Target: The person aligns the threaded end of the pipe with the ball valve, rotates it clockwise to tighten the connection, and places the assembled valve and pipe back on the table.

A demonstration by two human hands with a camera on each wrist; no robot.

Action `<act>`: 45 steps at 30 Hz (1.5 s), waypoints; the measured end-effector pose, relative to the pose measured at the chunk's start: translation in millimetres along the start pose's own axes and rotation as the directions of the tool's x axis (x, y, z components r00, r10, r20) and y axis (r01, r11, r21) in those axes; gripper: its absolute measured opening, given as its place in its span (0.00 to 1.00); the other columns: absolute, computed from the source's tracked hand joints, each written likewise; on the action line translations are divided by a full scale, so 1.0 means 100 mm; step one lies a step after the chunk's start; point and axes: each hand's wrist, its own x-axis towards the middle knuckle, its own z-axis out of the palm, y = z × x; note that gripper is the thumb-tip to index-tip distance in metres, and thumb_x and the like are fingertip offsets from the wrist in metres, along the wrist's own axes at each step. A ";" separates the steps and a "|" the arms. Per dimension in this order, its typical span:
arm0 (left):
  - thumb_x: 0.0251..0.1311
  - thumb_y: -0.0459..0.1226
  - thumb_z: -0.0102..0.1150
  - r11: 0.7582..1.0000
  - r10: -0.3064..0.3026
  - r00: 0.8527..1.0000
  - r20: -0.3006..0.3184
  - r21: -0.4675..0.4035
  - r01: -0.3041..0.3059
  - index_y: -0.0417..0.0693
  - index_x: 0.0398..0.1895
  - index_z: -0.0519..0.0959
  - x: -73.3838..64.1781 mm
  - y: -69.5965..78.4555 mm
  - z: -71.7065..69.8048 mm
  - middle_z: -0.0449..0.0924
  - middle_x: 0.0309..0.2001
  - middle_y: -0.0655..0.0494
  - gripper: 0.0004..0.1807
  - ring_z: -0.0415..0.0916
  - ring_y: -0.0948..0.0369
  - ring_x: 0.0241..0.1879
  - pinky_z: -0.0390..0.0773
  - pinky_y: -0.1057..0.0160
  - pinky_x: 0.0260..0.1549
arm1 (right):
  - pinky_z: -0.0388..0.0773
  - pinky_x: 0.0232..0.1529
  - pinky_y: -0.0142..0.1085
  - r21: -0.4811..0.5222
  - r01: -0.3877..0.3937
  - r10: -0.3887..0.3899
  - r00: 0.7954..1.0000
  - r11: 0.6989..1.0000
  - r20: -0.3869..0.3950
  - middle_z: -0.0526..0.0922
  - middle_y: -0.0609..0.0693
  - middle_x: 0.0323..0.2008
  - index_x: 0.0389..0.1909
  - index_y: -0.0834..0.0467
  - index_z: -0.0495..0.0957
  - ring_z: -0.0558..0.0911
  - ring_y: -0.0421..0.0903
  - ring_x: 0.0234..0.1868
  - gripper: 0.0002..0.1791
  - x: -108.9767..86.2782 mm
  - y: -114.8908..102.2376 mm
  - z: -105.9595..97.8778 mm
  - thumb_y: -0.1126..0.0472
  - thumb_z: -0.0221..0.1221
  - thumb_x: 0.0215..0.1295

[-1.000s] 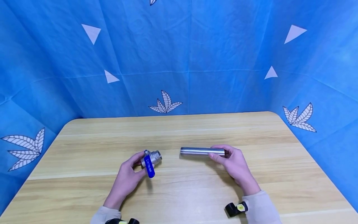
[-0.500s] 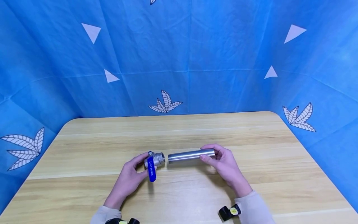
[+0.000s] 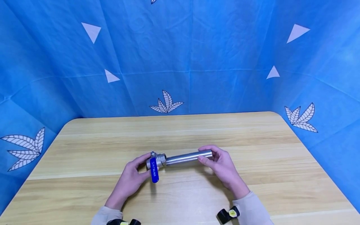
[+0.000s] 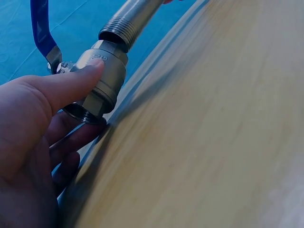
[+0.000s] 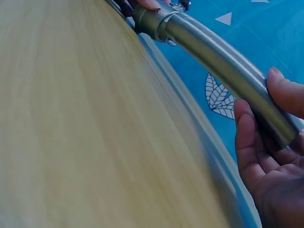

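Observation:
My left hand [image 3: 130,179] grips a steel ball valve [image 3: 160,160] with a blue lever handle [image 3: 154,170], thumb on the near side of the body. In my right hand [image 3: 222,167] is a straight steel pipe [image 3: 187,157], pinched near its right end between thumb and fingers. The pipe's threaded end [image 4: 121,31] meets the valve's open mouth in the left wrist view, slightly tilted to it; how far it sits inside cannot be told. Both pieces are held just above the table. From the right wrist view, the pipe [image 5: 223,61] runs toward the valve [image 5: 151,21].
A wood-grain table [image 3: 253,134] lies under both hands. Behind and beside it hangs a blue cloth [image 3: 213,47] with white triangles and leaf prints. Each wrist wears a small black camera [image 3: 225,215].
The right hand has brought the pipe leftward, from a gap away to the valve's mouth, and its right end has risen slightly. The left hand has shifted the valve a little right.

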 end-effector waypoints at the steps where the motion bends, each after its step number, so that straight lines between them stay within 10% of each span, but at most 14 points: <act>1: 0.64 0.28 0.73 1.000 0.003 1.000 0.002 0.004 -0.003 0.40 0.74 0.76 0.00 0.00 0.00 0.78 0.72 0.38 0.33 0.75 0.39 0.74 0.70 0.41 0.77 | 0.83 0.47 0.31 0.002 -0.004 0.004 1.000 1.000 -0.002 0.86 0.52 0.42 0.59 0.64 0.83 0.83 0.44 0.42 0.22 0.00 0.00 0.00 0.65 0.73 0.65; 17: 0.64 0.29 0.73 0.999 -0.036 0.999 0.040 -0.021 0.037 0.49 0.74 0.77 0.02 0.06 0.04 0.80 0.72 0.46 0.34 0.76 0.43 0.73 0.72 0.41 0.77 | 0.86 0.51 0.32 0.072 -0.036 0.035 0.999 0.997 0.010 0.86 0.49 0.43 0.61 0.68 0.80 0.85 0.43 0.44 0.22 -0.01 0.02 -0.06 0.66 0.70 0.68; 26: 0.64 0.27 0.72 0.999 -0.008 0.998 0.059 -0.051 0.011 0.49 0.74 0.78 0.05 0.11 0.18 0.85 0.66 0.46 0.34 0.84 0.55 0.58 0.82 0.70 0.60 | 0.88 0.52 0.32 0.100 -0.043 0.042 0.999 0.994 0.009 0.85 0.49 0.44 0.62 0.72 0.77 0.86 0.43 0.44 0.23 -0.06 0.05 -0.19 0.68 0.68 0.69; 45: 0.66 0.27 0.70 0.995 0.042 0.995 0.087 -0.090 -0.034 0.45 0.75 0.76 0.10 0.11 0.24 0.86 0.63 0.44 0.34 0.82 0.61 0.49 0.85 0.69 0.54 | 0.89 0.54 0.33 0.188 -0.055 0.045 0.997 0.981 0.058 0.85 0.50 0.46 0.63 0.76 0.73 0.88 0.43 0.43 0.24 -0.04 0.10 -0.24 0.68 0.65 0.72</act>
